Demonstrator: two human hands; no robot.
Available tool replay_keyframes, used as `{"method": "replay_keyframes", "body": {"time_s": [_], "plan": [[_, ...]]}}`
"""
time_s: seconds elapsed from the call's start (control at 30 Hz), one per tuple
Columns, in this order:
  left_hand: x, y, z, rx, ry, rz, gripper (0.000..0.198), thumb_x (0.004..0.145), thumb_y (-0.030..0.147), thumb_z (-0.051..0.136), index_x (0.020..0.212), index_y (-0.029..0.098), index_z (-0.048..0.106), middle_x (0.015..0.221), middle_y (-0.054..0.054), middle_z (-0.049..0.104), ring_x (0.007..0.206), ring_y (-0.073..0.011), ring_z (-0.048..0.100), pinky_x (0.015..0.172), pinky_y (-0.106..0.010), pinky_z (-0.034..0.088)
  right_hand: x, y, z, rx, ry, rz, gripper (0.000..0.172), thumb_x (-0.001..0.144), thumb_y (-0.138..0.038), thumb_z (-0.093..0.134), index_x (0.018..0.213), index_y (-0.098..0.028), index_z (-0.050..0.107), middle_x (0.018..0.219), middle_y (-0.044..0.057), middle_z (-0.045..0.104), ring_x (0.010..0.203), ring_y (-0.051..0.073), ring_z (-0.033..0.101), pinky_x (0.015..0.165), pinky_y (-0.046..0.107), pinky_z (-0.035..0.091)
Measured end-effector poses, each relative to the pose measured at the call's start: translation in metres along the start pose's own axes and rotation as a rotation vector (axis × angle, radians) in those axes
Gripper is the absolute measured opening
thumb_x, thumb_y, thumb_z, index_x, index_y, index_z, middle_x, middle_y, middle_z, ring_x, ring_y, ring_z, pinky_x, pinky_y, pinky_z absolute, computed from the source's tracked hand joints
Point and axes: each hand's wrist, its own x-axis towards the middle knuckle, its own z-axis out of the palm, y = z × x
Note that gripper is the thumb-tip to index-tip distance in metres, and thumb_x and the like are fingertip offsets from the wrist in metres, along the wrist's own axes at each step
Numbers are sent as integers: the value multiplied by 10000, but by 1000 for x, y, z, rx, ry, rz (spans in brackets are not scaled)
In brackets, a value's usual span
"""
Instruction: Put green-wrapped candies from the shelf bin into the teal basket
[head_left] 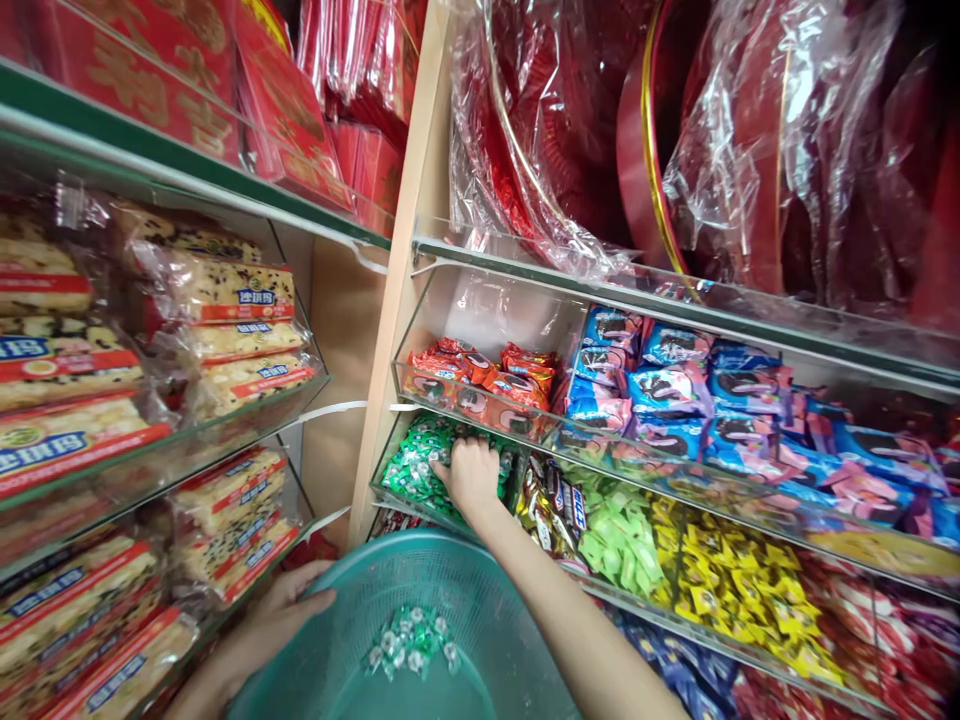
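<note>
My left hand [281, 625] grips the left side of a green plastic basket [292, 660], thumb over the rim. At the bottom of the basket lies a small heap of green-and-white wrapped candies [415, 643]. Beyond the basket, my right hand [471, 475] reaches into a clear shelf bin of green-wrapped candies [412, 468]. Its fingers curl down into them, closed, with the fingertips hidden behind the knuckles and the thumb pointing left. My right forearm passes over the basket's right rim.
Wrapped sesame snack bars [232, 290] fill shelves at left. Right of my hand are bins of light green candies [622, 540] and yellow candies [739, 580]. Just above, a clear shelf holds orange packets [517, 375] and blue packets [667, 390]. A wooden upright [379, 400] divides the shelving.
</note>
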Motion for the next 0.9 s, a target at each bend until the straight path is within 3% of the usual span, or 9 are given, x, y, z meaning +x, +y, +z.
{"method": "replay_keyframes", "body": {"time_s": [0.1,0.3,0.47,0.77,0.9], "plan": [[1,-2,-2,16,44,-8,596,585,519,777,1031,137,673,1018,-116,673,957,-333,606,832,-385,490,0,1,2,3,0,-3,333,782,-400,610,931,-105,641,941,155,648,951,282,566,741,371,414],[2,-2,-2,11,14,7,583,613,500,767,1050,128,667,1012,-124,674,951,-333,610,824,-387,495,1,2,4,11,-19,4,248,795,-330,582,897,-116,655,949,156,648,949,271,568,743,367,407],[2,-4,-4,27,85,-12,632,569,500,797,1063,129,667,1108,-142,642,995,-351,591,840,-403,492,0,6,1,13,-1,3,249,804,-334,559,883,-116,649,943,153,652,938,268,574,741,363,405],[-2,4,2,-33,23,-27,600,592,489,793,1064,143,658,995,-115,684,917,-331,628,773,-386,517,-6,18,-19,27,56,8,267,819,-361,532,902,-124,622,906,136,657,904,276,589,705,356,407],[-3,4,3,-38,36,-56,609,605,482,790,1083,140,632,1003,-109,684,908,-316,633,768,-365,517,-24,18,-37,106,107,-44,240,816,-376,539,856,-149,608,874,108,638,885,253,562,709,336,392]]}}
